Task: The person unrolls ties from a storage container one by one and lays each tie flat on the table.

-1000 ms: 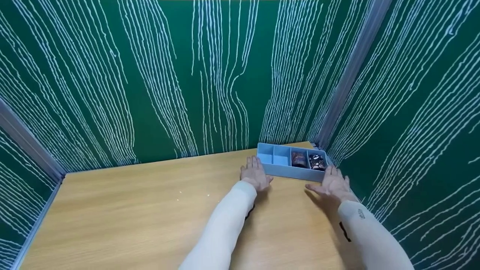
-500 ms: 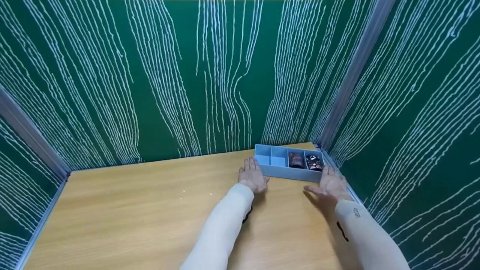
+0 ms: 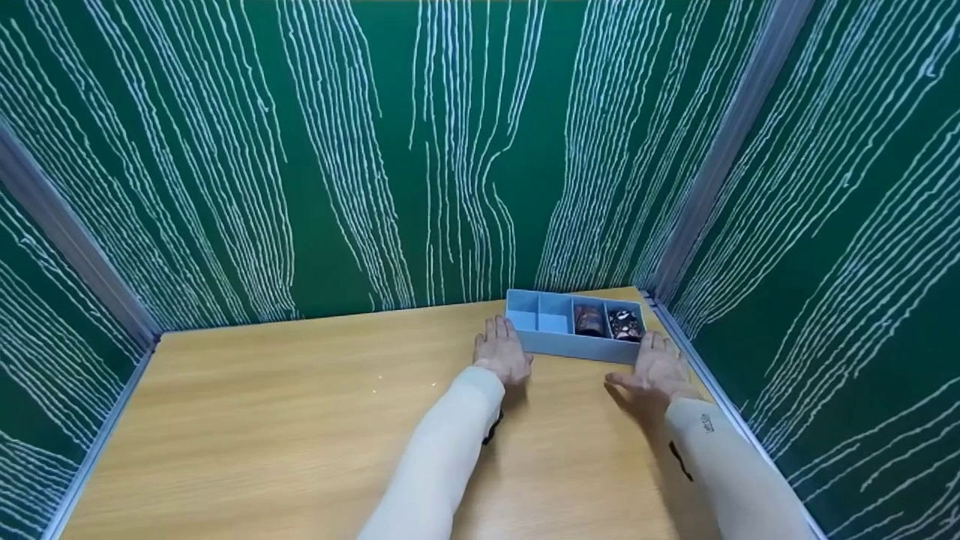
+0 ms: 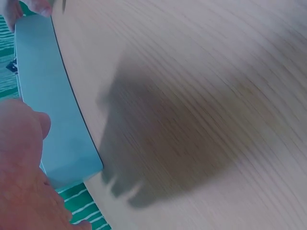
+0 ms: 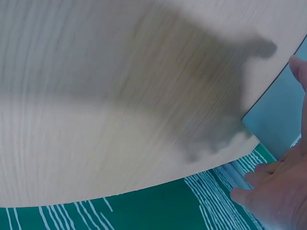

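Note:
A blue box [image 3: 574,345] with several compartments in a row lies at the table's back right corner in the head view. Its two right compartments each hold a dark patterned piece: a brownish one [image 3: 589,320] and a black one with pale spots [image 3: 624,325]. The two left compartments show only blue floor. My left hand [image 3: 502,352] is at the box's left end with straight fingers, and my right hand [image 3: 660,369] is at its right end, fingers also straight and thumb spread. In the left wrist view the box's side [image 4: 57,100] stretches between both hands.
The wooden table [image 3: 300,435] extends left and toward me, with a few tiny pale specks [image 3: 380,377] on it. Green walls with white wavy lines [image 3: 465,150] rise behind and at both sides. Grey posts [image 3: 720,150] stand at the corners.
Between my two hands the box has slid a little left, away from the right wall. Both hands moved left with it. The head view has shifted slightly as well.

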Demonstrator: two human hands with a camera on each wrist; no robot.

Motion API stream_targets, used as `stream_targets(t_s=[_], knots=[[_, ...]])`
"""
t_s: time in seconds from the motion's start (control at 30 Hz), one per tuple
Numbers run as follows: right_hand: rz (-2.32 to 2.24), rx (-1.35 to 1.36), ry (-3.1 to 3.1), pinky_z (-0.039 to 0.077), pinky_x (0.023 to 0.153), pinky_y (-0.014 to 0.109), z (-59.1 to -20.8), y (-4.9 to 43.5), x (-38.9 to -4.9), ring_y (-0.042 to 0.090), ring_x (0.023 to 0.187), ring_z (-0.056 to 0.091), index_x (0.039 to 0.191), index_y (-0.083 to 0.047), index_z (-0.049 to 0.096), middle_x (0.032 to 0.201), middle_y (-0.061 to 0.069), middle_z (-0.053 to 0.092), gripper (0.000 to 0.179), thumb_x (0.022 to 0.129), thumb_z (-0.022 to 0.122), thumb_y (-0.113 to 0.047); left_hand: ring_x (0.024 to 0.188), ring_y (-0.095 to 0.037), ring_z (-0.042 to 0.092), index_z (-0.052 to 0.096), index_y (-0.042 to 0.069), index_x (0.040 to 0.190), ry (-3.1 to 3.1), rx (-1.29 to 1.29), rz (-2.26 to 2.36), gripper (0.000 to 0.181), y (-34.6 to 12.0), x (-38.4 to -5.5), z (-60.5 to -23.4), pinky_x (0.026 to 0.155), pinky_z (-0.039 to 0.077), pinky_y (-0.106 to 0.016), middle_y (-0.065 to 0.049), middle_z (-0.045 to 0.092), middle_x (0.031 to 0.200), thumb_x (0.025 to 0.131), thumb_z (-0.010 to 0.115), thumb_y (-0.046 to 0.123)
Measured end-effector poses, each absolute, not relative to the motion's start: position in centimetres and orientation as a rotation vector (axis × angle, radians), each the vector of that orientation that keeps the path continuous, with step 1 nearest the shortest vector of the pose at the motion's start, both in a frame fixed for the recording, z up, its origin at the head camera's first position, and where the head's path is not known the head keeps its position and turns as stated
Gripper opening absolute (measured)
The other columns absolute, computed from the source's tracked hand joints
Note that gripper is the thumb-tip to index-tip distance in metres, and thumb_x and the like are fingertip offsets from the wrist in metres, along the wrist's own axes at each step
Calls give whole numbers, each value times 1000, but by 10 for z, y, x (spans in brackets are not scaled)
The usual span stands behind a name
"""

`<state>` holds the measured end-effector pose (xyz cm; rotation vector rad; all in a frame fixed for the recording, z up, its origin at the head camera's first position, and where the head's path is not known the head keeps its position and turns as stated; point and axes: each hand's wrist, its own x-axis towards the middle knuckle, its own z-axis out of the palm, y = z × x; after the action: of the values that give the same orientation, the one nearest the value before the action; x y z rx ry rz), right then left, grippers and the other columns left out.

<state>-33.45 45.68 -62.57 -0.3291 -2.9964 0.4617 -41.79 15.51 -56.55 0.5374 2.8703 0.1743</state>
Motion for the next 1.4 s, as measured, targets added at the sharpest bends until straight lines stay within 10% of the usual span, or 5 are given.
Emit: stream_targets(t_s=[0.17, 1.4], knots=[[494, -428, -3286, 3, 138, 81, -570, 435, -341, 66, 168, 3, 171, 17, -3, 180, 46, -2, 141, 95, 76, -72, 179, -35, 13, 15, 4, 180, 2870, 497, 218, 85, 146, -424, -569, 146, 26, -53, -16, 11, 191, 117, 45, 51], [431, -180, -3301, 13, 138, 81, -576, 362, -387, 65, 169, 8, 171, 18, -3, 180, 45, 4, 131, 99, 75, -60, 179, -37, 10, 10, 1, 179, 2867, 432, 12, 90, 49, -422, -554, 148, 20, -53, -19, 8, 191, 115, 48, 52]])
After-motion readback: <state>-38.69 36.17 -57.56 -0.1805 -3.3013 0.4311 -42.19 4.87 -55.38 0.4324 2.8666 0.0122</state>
